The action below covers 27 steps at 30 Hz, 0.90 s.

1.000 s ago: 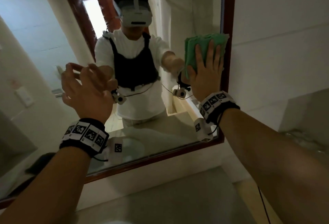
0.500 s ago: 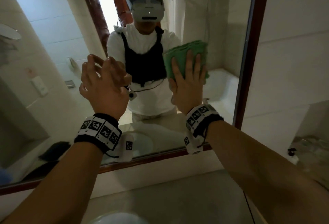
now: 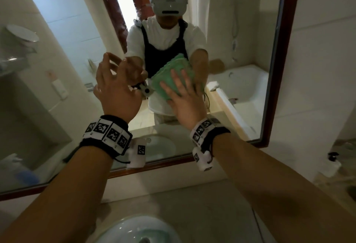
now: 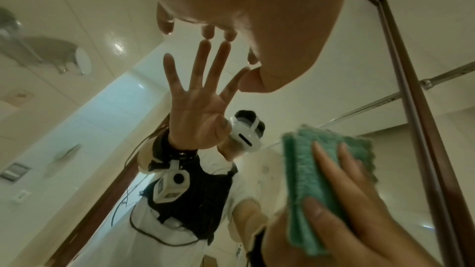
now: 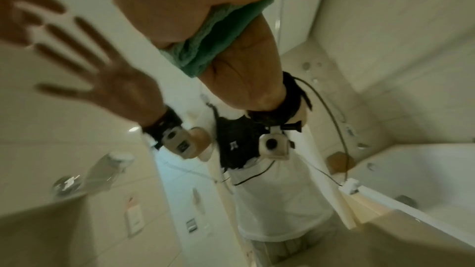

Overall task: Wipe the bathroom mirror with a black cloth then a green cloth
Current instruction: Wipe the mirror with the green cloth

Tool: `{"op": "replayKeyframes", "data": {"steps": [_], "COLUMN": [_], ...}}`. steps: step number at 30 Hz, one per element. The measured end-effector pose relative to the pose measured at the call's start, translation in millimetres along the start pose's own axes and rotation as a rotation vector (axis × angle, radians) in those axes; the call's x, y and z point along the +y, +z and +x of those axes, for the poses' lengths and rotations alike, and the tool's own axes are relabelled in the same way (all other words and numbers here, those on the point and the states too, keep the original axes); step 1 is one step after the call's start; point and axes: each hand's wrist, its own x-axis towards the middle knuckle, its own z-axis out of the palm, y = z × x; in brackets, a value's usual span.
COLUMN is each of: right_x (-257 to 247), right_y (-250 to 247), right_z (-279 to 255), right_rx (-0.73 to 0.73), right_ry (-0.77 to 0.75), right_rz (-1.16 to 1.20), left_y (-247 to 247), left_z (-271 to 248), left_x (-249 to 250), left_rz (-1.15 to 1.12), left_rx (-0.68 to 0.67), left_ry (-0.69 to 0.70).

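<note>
The bathroom mirror point(image 3: 244, 30), in a dark red-brown frame point(image 3: 287, 49), fills the wall ahead. My right hand point(image 3: 185, 98) presses a folded green cloth point(image 3: 169, 76) flat against the glass near the middle, fingers straight over it. The left wrist view shows the green cloth point(image 4: 308, 180) under those fingers point(image 4: 342, 190). In the right wrist view the cloth point(image 5: 218, 33) is squeezed between my palm and its reflection. My left hand point(image 3: 117, 88) is just left of the cloth, fingers spread, fingertips point(image 4: 208, 33) touching the glass and holding nothing. No black cloth is in view.
A white basin point(image 3: 138, 229) sits in the pale counter point(image 3: 202, 210) below the mirror. A small dark-capped bottle point(image 3: 334, 163) stands on the counter at the right. The tiled wall point(image 3: 323, 69) runs right of the frame. The glass reflects a bathtub.
My right hand has slid the green cloth from beside the mirror's right frame leftward and down to the middle. My left hand stays raised at the glass.
</note>
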Motion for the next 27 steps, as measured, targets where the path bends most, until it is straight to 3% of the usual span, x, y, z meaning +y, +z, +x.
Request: {"op": "replayKeyframes", "data": {"steps": [4, 8, 13, 19, 22, 27], "right_x": [75, 142, 156, 162, 157, 151], "right_y": [-21, -45, -63, -76, -76, -70], "right_z": [-18, -36, -45, -36, -33, -31], "right_rx": [0.087, 0.031, 0.031, 0.072, 0.082, 0.124], "right_ry": [0.243, 0.533, 0.453, 0.506, 0.515, 0.672], "right_rz": [-0.017, 0.002, -0.083, -0.099, 0.058, 0.334], "left_y": [10, 27, 39, 36, 34, 31], "left_z": [-11, -24, -32, -33, -33, -33], "left_x": [13, 28, 37, 35, 31, 21], "left_rz": [-0.023, -0.056, -0.071, -0.076, -0.066, -0.088], "left_rx": [0.054, 0.068, 0.039, -0.003, -0.011, -0.004], "left_ry": [-0.020, -0.043, -0.069, -0.078, -0.046, -0.004]}}
